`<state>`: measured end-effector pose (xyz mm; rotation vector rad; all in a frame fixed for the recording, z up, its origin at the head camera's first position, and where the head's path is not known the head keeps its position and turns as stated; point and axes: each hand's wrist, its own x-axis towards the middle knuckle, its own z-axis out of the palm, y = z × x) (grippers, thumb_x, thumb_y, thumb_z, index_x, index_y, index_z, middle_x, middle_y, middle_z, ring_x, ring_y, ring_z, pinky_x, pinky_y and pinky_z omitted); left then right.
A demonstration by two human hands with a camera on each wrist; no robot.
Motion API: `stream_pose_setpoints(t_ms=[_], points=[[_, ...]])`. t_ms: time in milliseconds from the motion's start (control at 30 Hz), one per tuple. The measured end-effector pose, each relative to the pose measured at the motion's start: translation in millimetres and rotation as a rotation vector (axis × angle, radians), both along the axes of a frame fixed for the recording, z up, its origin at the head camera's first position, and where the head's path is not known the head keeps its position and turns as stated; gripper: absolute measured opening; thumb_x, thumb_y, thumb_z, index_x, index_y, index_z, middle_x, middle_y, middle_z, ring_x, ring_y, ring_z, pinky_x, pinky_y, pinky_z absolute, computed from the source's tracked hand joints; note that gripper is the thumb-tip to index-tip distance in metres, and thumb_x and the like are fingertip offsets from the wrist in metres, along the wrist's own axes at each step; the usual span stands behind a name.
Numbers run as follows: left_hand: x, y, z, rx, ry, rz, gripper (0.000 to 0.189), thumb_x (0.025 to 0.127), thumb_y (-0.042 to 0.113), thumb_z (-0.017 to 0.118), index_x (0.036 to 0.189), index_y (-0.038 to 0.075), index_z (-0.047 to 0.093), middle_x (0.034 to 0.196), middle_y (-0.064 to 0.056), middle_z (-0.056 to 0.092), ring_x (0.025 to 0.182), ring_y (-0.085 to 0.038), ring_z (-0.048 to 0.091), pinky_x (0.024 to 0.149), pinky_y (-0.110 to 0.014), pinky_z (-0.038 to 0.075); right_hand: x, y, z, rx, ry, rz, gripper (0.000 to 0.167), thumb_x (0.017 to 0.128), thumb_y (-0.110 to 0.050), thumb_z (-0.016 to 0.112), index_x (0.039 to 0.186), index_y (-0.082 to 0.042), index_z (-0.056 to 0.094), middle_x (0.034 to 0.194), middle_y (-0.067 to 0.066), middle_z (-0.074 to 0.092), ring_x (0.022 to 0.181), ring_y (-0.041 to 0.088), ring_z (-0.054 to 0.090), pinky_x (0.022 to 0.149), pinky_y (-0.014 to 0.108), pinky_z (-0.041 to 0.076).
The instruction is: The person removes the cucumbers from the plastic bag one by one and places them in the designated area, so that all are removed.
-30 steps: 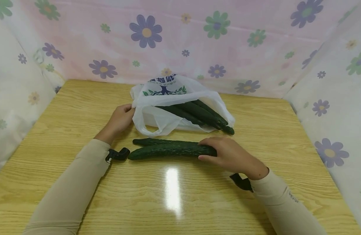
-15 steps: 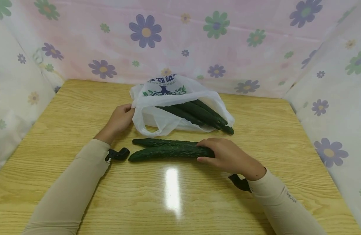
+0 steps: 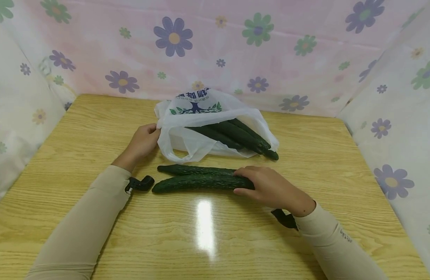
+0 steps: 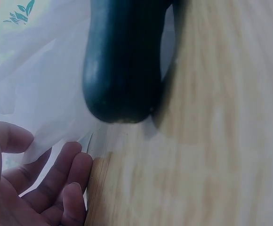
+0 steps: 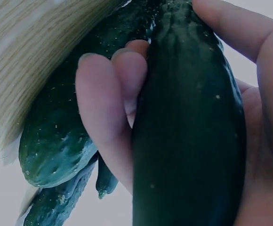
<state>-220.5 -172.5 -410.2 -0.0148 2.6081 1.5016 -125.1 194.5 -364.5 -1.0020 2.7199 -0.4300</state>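
The right hand has its grip wrapped around the right end of the near cucumber, fingers curled on one side and thumb on the other. This cucumber lies lengthwise across the middle of the table, roughly in line with the far edge; the far cucumber is just behind it, its right end hidden by the hand. The left hand pinches the side of a white plastic bag nearest the table's left edge, its grip thumb against finger. The bag rests near the far edge, printed with a green-leaved tree, and more cucumbers poke from its mouth, tips angled toward the right edge.
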Motion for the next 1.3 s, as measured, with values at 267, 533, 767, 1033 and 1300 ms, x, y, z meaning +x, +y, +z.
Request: stream_pose_setpoints(t_ms=[267, 533, 767, 1033, 1300], points=[[0.3, -1.5, -1.6, 0.0, 0.009, -0.01, 0.048, 0.105, 0.043, 0.037, 0.112, 0.005, 0.065, 0.094, -0.005, 0.056, 0.092, -0.023, 0.047, 0.077, -0.034, 0.038, 1.0, -1.3, -0.4, 0.034, -0.023, -0.001, 0.048, 0.096, -0.04, 0.066, 0.135, -0.014, 0.059, 0.131, 0.006, 0.065, 0.111, 0.022, 0.067, 0.092, 0.044, 0.054], [0.1, -1.7, -2.1, 0.003, 0.009, -0.008, 0.048, 0.105, 0.043, 0.038, 0.113, 0.005, 0.065, 0.098, -0.006, 0.057, 0.094, -0.023, 0.046, 0.078, -0.034, 0.038, 1.8, -2.5, 0.0, 0.052, -0.033, 0.033, 0.046, 0.094, -0.037, 0.069, 0.133, -0.015, 0.056, 0.122, 0.003, 0.069, 0.095, 0.012, 0.068, 0.082, 0.035, 0.055], [0.5, -2.5, -1.6, 0.006, 0.004, -0.017, 0.052, 0.105, 0.046, 0.034, 0.119, 0.007, 0.065, 0.099, -0.006, 0.057, 0.096, -0.022, 0.046, 0.079, -0.034, 0.037, 2.6, -2.6, -0.1, 0.065, -0.037, 0.059, 0.044, 0.093, -0.034, 0.072, 0.13, -0.015, 0.058, 0.114, -0.001, 0.07, 0.087, 0.006, 0.065, 0.077, 0.032, 0.053], [-1.1, -1.9, -3.7, 0.008, 0.022, 0.008, 0.046, 0.105, 0.044, 0.037, 0.11, 0.008, 0.066, 0.087, -0.002, 0.055, 0.089, -0.022, 0.047, 0.074, -0.035, 0.037, 2.7, -2.3, -3.5, 0.086, -0.052, 0.099, 0.043, 0.092, -0.036, 0.072, 0.128, -0.015, 0.059, 0.097, -0.006, 0.071, 0.076, 0.001, 0.062, 0.073, 0.03, 0.054], [-1.5, -0.5, -4.0, 0.013, 0.028, 0.012, 0.044, 0.105, 0.041, 0.038, 0.108, 0.007, 0.066, 0.088, -0.005, 0.056, 0.088, -0.023, 0.047, 0.075, -0.035, 0.037, 5.5, -4.7, -4.7, 0.131, 0.012, 0.109, 0.045, 0.089, -0.038, 0.075, 0.125, -0.015, 0.06, 0.08, -0.01, 0.067, 0.066, 0.0, 0.059, 0.068, 0.028, 0.053]])
